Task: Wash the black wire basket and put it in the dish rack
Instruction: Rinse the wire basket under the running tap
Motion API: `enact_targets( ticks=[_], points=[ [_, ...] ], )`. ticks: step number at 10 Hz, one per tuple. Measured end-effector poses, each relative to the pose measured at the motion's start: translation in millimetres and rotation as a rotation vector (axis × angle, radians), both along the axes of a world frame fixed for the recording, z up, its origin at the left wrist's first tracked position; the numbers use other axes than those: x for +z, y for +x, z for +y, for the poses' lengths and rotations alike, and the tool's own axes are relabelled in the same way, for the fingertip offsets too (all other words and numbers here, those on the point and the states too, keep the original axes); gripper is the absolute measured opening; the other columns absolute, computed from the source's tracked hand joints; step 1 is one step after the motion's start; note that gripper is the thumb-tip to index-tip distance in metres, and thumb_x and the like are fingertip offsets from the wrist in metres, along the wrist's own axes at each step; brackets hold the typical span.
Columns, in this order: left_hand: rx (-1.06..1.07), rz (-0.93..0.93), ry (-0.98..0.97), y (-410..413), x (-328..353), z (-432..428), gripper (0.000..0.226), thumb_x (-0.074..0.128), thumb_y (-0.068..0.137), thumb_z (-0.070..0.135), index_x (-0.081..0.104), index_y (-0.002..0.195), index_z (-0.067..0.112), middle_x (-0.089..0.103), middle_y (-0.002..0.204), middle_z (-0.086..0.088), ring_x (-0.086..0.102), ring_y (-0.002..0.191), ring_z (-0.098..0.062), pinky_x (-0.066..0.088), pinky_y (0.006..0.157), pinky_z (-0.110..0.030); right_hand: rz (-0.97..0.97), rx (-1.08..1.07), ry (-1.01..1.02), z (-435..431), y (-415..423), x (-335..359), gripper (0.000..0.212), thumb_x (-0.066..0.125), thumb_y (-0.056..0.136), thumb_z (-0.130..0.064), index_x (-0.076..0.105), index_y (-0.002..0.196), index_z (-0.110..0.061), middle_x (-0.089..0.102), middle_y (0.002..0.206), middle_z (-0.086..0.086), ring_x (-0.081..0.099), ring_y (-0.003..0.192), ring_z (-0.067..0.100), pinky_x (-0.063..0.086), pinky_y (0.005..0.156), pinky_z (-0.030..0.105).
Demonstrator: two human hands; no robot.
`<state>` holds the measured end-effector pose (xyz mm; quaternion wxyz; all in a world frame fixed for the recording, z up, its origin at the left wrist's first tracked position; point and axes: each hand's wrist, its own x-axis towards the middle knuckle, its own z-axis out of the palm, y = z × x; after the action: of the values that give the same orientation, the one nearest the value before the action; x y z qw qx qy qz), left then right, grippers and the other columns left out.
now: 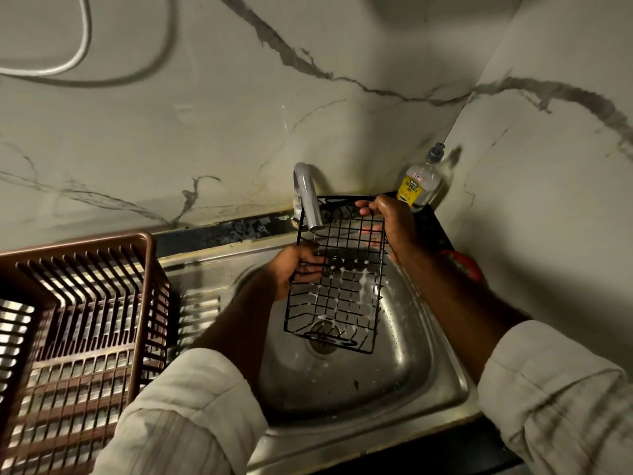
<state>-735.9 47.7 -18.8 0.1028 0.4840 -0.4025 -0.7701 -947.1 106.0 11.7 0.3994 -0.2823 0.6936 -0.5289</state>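
With your left hand (pixel 295 269) gripping the side of the black wire basket (pixel 342 296) and your right hand (pixel 392 221) its top rim, tilt the soapy mesh under the faucet (pixel 308 200) — slowly.

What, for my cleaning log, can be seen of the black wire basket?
The black wire basket is a rectangular tray of thin, dark-coated wire in a square grid, with low sides. White suds cling to its mesh. It is held tilted over the sink, far end raised beneath the faucet. The left hand grips its left side; the right hand grips its far right rim.
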Motion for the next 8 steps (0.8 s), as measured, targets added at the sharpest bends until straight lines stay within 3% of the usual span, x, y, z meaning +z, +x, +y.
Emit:
enact_targets(
  ticks=[1,2,3,4,5,6,7,8],
  points=[
    [-0.016,-0.092,-0.093,-6.5,0.2,-1.8,0.035,0.043,0.097,-0.007,0.060,0.124,0.007,0.069,0.122,-0.018,0.070,0.103,-0.025,0.059,0.080,-0.031,0.047,-0.026,-0.036,-1.4,2.2,2.1,0.031,0.053,0.079,-0.030,0.070,0.081,-0.004,0.077,0.099,-0.006,0.067,0.094,0.017,0.050,0.087,0.047],
    [-0.014,-0.123,-0.154,-16.6,6.6,3.2,0.023,0.034,0.107,0.008,0.054,0.117,0.001,0.065,0.107,-0.019,0.064,0.091,-0.025,0.053,0.079,-0.034,0.180,-0.011,-0.081,-1.2,6.4,6.7,0.025,0.048,0.082,-0.027,0.065,0.070,-0.014,0.076,0.089,-0.007,0.067,0.085,0.000,0.051,0.079,0.032],
    [-0.001,-0.307,-0.447,-23.7,-10.2,0.0,0.018,0.047,0.104,0.010,0.060,0.114,0.004,0.068,0.106,-0.021,0.066,0.086,-0.024,0.058,0.078,-0.039,0.239,-0.033,-0.078,1.6,8.3,11.0,0.023,0.048,0.085,-0.028,0.066,0.072,-0.022,0.075,0.096,0.007,0.065,0.082,0.010,0.051,0.075,0.031],
    [-0.007,-0.493,-0.681,-26.4,-30.1,-0.9,0.016,0.075,0.088,0.022,0.066,0.100,0.016,0.072,0.095,-0.007,0.072,0.085,-0.019,0.062,0.079,-0.042,0.214,-0.097,-0.041,5.7,9.8,14.9,0.020,0.054,0.088,-0.032,0.070,0.078,-0.027,0.072,0.101,0.016,0.065,0.086,0.029,0.050,0.072,0.025],
    [0.064,-0.549,-0.688,-29.4,-25.3,-0.3,0.024,0.076,0.086,0.036,0.068,0.101,0.018,0.071,0.092,0.000,0.069,0.078,-0.012,0.061,0.073,-0.034,0.231,-0.121,-0.012,6.9,13.7,17.1,0.024,0.053,0.079,-0.048,0.070,0.072,-0.033,0.073,0.098,0.012,0.067,0.097,0.033,0.054,0.087,0.040],
    [0.075,-0.562,-0.682,-33.7,-19.1,2.0,0.032,0.066,0.092,0.048,0.069,0.105,0.019,0.069,0.092,0.003,0.065,0.078,-0.009,0.052,0.062,-0.024,0.221,-0.149,0.029,9.1,12.8,16.0,0.028,0.051,0.069,-0.057,0.072,0.068,-0.039,0.074,0.092,0.004,0.069,0.095,0.029,0.055,0.092,0.051],
    [-0.013,-0.608,-0.761,-39.1,-16.9,1.7,0.034,0.056,0.099,0.046,0.066,0.111,0.016,0.069,0.096,-0.002,0.064,0.083,-0.016,0.051,0.068,-0.028,0.315,-0.177,-0.015,11.3,14.9,13.8,0.029,0.049,0.073,-0.054,0.072,0.071,-0.038,0.074,0.082,0.004,0.069,0.087,0.030,0.056,0.079,0.059],
    [-0.123,-0.641,-0.875,-39.0,-22.3,-2.8,0.024,0.054,0.100,0.026,0.059,0.119,0.011,0.063,0.106,-0.007,0.059,0.096,-0.020,0.050,0.086,-0.036,0.378,-0.265,-0.051,10.8,17.2,10.9,0.049,0.046,0.073,-0.054,0.067,0.076,-0.010,0.071,0.080,0.016,0.066,0.077,0.038,0.056,0.067,0.057]
  ],
)
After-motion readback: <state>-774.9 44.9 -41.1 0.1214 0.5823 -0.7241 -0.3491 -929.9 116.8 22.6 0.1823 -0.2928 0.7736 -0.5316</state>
